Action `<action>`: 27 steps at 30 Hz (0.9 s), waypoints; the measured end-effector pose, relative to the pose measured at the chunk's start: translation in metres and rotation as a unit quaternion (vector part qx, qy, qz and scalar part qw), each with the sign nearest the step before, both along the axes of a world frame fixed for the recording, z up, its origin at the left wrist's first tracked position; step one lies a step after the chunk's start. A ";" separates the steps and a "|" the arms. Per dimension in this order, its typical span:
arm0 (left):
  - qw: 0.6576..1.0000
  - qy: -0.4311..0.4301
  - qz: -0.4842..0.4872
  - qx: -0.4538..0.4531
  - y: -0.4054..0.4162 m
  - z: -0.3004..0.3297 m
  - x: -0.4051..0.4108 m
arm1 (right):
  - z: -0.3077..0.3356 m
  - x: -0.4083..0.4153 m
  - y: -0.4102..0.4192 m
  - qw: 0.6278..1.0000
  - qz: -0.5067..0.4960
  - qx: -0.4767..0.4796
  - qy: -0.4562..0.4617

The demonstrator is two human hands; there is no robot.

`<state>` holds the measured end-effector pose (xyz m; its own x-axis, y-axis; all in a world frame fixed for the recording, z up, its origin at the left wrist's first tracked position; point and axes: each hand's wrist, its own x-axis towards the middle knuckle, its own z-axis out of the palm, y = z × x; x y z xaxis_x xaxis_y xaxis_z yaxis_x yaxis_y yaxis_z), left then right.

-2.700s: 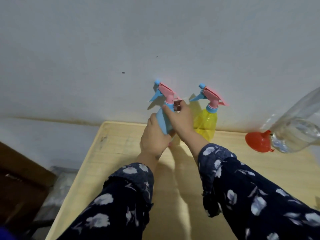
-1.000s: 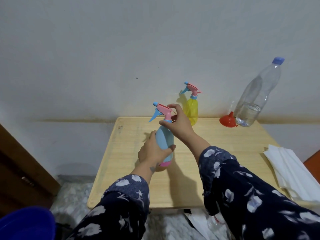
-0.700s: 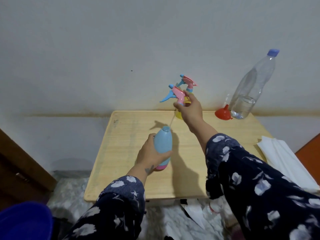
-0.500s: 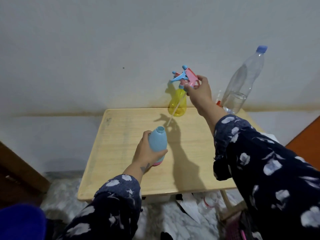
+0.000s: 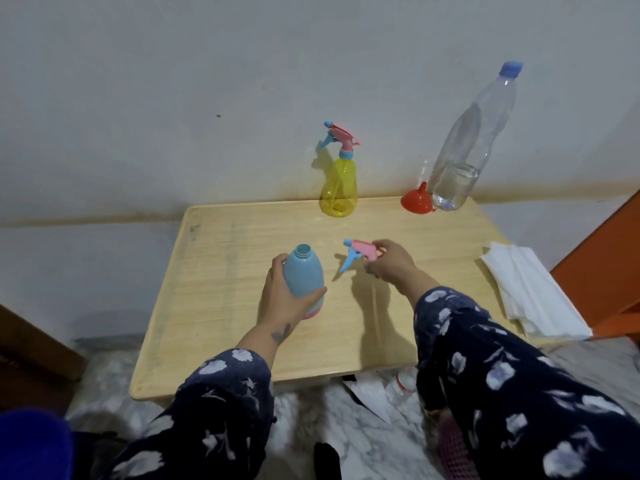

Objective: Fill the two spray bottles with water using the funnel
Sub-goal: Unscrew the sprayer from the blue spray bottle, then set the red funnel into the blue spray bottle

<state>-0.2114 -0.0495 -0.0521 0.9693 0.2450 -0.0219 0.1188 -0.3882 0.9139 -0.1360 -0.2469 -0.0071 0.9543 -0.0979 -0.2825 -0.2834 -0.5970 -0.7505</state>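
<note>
Quick count of what's on the table: two spray bottles, one blue with its top off and one yellow with its top on. So two trigger heads, one loose pink one and one on the yellow. One red funnel, one clear water bottle, one stack of white paper towels. Two hands, left and right.

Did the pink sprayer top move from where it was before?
Yes. The sprayer top came off the blue bottle and the right hand now holds it low over the table, to the bottle's right.
</note>
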 end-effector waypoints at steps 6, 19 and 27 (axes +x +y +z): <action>1.000 -0.002 -0.004 0.011 -0.004 -0.005 -0.003 | -0.031 -0.021 -0.010 0.999 0.009 -0.042 0.030; 0.999 -0.004 0.027 -0.041 -0.011 -0.011 -0.009 | -0.033 -0.022 -0.038 0.998 0.028 -0.034 0.032; 0.990 -0.004 0.137 -0.040 -0.034 -0.003 -0.015 | -0.014 0.051 -0.103 0.997 0.000 -0.068 -0.045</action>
